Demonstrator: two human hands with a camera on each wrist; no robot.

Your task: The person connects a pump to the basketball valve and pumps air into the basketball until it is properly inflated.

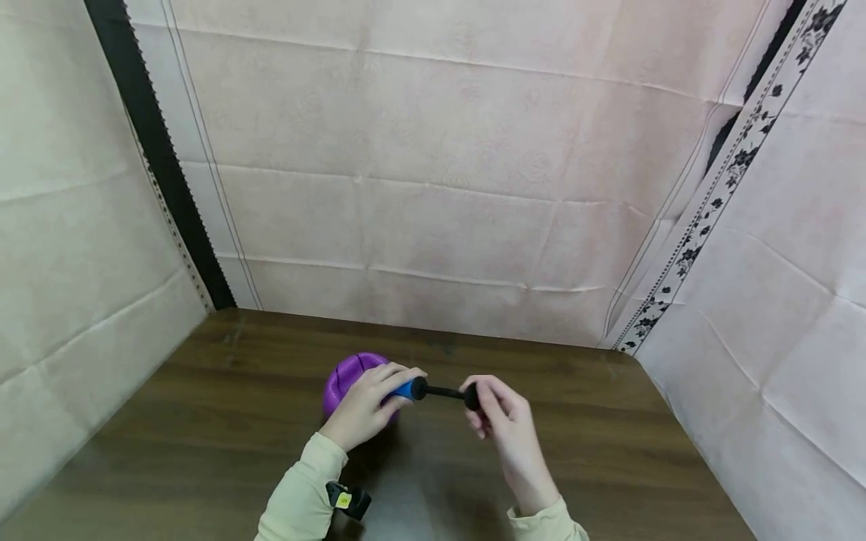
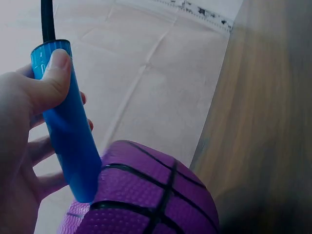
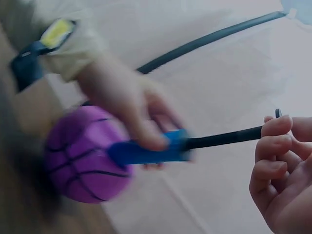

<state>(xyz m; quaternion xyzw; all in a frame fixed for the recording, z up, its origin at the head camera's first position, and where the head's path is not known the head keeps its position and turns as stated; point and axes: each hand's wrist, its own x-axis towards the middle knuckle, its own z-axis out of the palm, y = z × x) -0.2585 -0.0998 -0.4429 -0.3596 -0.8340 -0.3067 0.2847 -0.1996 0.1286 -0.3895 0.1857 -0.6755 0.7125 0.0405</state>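
A purple ball with black lines (image 1: 346, 378) rests on the wooden table in the head view. My left hand (image 1: 368, 406) grips the blue barrel of a hand pump (image 2: 70, 126), its thumb laid along the barrel near the rod end. The barrel's far end meets the ball in the wrist views; whether a needle sits in the ball is hidden. A black rod (image 1: 443, 391) stands drawn out of the barrel. At the rod's outer end my right hand (image 1: 504, 421) holds the black handle (image 1: 471, 397) in curled fingers.
The brown wood-grain table (image 1: 271, 421) is bounded by pale creased cloth at the back (image 1: 419, 225) and on both sides. A black strip (image 1: 162, 158) runs down the left corner, a floral border (image 1: 704, 225) down the right. A small black camera (image 1: 348, 500) sits on the left wrist.
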